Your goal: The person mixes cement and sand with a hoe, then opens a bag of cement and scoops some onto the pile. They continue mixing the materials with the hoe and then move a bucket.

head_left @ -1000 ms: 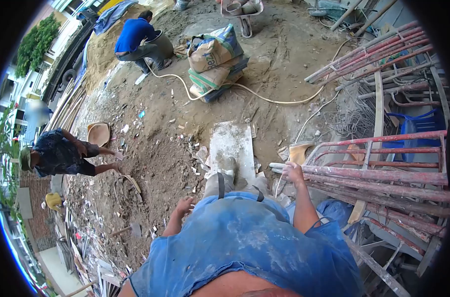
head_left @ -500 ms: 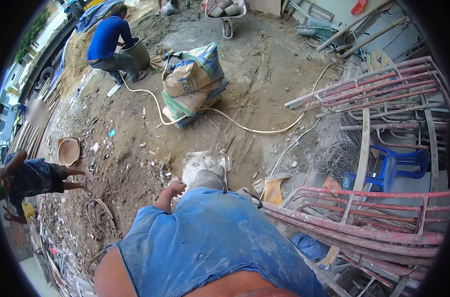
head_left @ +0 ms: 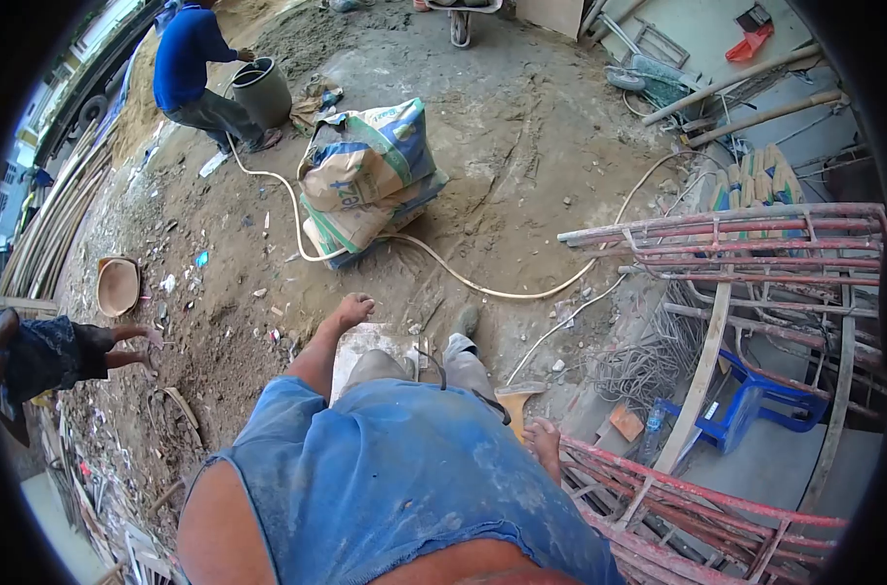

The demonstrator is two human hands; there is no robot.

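My left hand (head_left: 354, 309) is held out ahead of my body, above the dirt ground, with loosely bent fingers and nothing visible in it. It is nearest to a pale, dusty board (head_left: 367, 339) by my legs and to the stacked cement sacks (head_left: 354, 185) beyond. Low at my right side hangs my right hand (head_left: 543, 439), partly hidden by my blue shirt; its fingers look loose, with no object visible in them. A tan, flat piece (head_left: 519, 389) lies close to that hand, beside red metal scaffold frames (head_left: 658, 478).
A pale hose (head_left: 463, 280) crosses the ground around the sacks. Ahead left, a person in blue (head_left: 185, 63) stoops by a dark bucket (head_left: 263, 95). Another person (head_left: 58, 351) is at far left near a basin (head_left: 119, 287). Tangled wire (head_left: 648, 336) and a blue chair (head_left: 750, 405) lie right.
My left hand has swung forward, and my right hand has come into view. One foot has stepped ahead. The person in blue has risen somewhat beside the bucket; the one at left has shifted.
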